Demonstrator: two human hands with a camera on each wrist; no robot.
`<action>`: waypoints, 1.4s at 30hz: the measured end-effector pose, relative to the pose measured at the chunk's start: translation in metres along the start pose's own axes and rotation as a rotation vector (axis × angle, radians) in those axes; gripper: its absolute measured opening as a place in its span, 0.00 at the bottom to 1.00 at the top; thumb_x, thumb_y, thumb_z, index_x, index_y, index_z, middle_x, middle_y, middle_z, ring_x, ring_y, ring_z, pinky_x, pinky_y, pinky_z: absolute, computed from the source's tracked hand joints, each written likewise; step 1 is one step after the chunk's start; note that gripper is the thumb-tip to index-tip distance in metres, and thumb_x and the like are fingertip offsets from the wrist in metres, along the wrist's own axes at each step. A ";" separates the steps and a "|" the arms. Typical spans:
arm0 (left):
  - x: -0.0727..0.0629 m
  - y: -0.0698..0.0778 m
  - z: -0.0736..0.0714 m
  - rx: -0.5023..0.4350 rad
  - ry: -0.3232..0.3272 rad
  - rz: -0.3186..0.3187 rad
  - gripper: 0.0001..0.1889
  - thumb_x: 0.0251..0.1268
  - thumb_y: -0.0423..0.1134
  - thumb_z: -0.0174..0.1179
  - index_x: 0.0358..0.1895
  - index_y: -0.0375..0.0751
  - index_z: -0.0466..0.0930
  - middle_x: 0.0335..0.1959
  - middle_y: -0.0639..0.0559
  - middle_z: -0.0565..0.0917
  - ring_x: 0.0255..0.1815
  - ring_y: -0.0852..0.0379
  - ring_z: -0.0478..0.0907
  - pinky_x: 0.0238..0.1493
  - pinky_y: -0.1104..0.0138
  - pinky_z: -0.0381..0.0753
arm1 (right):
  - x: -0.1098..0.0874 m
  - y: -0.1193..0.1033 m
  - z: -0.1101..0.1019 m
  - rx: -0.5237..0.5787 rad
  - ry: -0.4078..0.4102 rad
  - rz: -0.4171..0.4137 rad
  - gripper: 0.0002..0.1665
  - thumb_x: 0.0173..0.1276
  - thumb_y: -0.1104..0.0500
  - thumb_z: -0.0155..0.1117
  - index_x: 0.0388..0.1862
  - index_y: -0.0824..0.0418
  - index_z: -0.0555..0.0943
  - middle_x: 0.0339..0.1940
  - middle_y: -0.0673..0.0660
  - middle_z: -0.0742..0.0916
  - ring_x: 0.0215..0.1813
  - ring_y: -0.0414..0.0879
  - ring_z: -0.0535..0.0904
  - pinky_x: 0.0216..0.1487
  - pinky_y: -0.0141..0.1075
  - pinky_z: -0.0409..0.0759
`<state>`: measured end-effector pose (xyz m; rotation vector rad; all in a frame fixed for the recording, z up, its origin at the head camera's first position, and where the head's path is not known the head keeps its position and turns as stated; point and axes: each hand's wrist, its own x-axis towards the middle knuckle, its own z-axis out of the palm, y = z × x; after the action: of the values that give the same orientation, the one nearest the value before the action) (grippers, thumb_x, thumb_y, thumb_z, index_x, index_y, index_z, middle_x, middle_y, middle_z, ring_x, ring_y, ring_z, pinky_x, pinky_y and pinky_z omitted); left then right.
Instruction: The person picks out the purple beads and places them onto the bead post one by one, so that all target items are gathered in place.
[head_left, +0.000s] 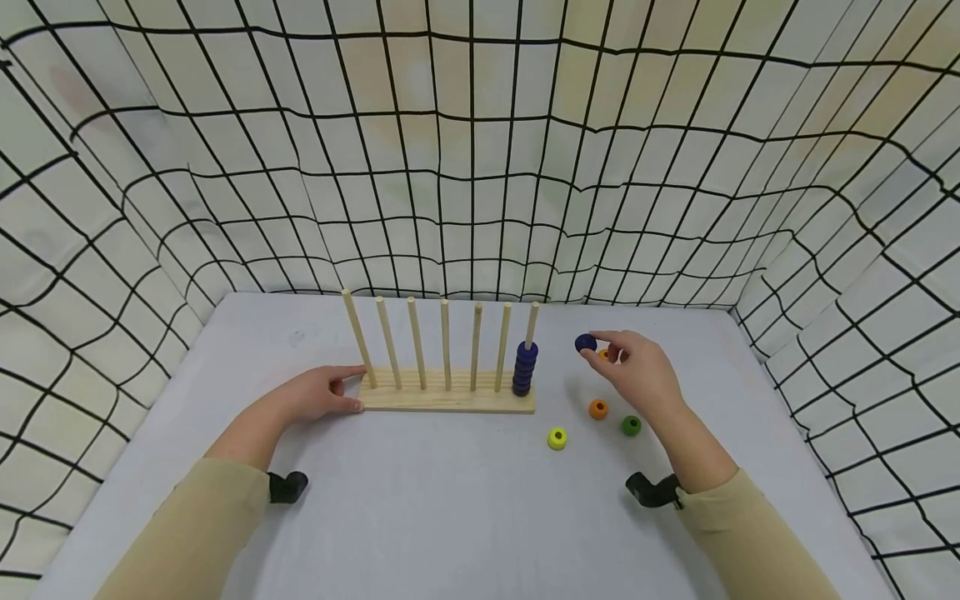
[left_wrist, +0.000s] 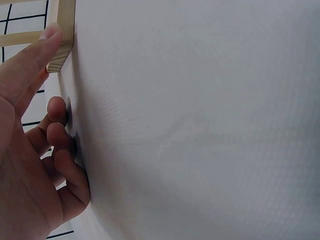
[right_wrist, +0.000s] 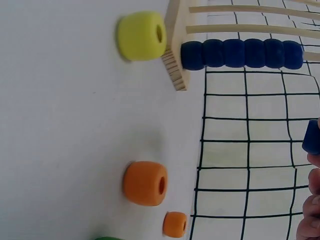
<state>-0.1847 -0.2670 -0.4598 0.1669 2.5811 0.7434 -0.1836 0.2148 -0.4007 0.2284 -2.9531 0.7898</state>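
Observation:
A wooden rack (head_left: 450, 402) with a row of upright pegs stands on the table. Its rightmost peg carries a stack of dark blue beads (head_left: 525, 368); the other pegs are bare. My left hand (head_left: 311, 393) grips the rack's left end between thumb and forefinger, and the left wrist view shows the thumb on the base's corner (left_wrist: 62, 47). Right of the stack, my right hand (head_left: 637, 367) pinches another blue bead (head_left: 586, 342) between thumb and fingertips, raised off the table. In the right wrist view this bead (right_wrist: 312, 137) shows at the right edge.
Loose beads lie to the right of the rack: a yellow bead (head_left: 557, 438), an orange bead (head_left: 597, 409), a green bead (head_left: 632, 426) and a second orange bead (head_left: 604, 355), partly behind the right hand. Black netting (head_left: 472, 175) surrounds the white table (head_left: 450, 517) at the back and sides.

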 end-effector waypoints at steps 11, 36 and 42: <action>0.002 -0.002 0.001 -0.011 -0.001 0.000 0.40 0.61 0.51 0.70 0.74 0.42 0.65 0.31 0.48 0.68 0.32 0.53 0.65 0.33 0.61 0.63 | 0.002 -0.017 -0.009 0.037 0.072 -0.054 0.26 0.69 0.40 0.65 0.61 0.50 0.82 0.31 0.51 0.78 0.37 0.48 0.71 0.31 0.40 0.68; 0.002 -0.003 0.000 -0.007 0.000 0.037 0.41 0.61 0.51 0.69 0.74 0.39 0.64 0.30 0.49 0.68 0.30 0.54 0.64 0.33 0.62 0.63 | 0.006 -0.053 -0.014 0.225 0.186 -0.139 0.25 0.68 0.43 0.67 0.60 0.52 0.83 0.32 0.52 0.78 0.36 0.48 0.69 0.33 0.40 0.69; 0.003 -0.004 0.001 -0.012 0.002 0.035 0.41 0.61 0.51 0.69 0.74 0.39 0.64 0.30 0.49 0.68 0.30 0.53 0.64 0.33 0.61 0.63 | 0.008 -0.063 -0.014 0.275 0.230 -0.196 0.23 0.68 0.46 0.69 0.58 0.54 0.84 0.31 0.51 0.78 0.34 0.47 0.69 0.32 0.39 0.68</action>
<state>-0.1866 -0.2697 -0.4638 0.2087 2.5806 0.7722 -0.1804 0.1673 -0.3565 0.4061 -2.5564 1.1081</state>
